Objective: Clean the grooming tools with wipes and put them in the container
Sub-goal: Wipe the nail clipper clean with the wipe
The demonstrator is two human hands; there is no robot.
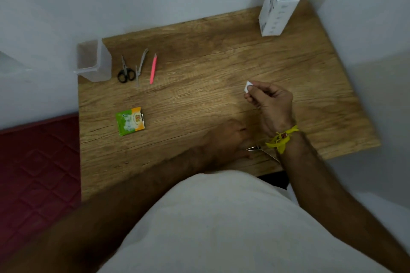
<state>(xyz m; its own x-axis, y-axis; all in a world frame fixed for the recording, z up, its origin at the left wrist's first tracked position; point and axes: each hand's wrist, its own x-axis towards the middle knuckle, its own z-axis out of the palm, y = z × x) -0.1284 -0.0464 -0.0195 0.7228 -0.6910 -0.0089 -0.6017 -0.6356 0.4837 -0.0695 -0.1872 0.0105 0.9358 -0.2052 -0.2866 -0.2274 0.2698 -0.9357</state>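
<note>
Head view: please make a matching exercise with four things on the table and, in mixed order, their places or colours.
Things:
1. container
2. scissors
3. wipe packet
4. white box

Places or colours:
A. green and orange, lying flat near the table's left edge
B. stands at the far right corner
C. black handles, next to the container
D. clear plastic, at the far left corner

Pairs: 1-D, 2-C, 3-A, 4-B

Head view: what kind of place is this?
Probably a home room, maybe a bedroom: a small wooden table pushed into a plain wall corner, a quilted red mattress beside it, a white carton at the back.
</note>
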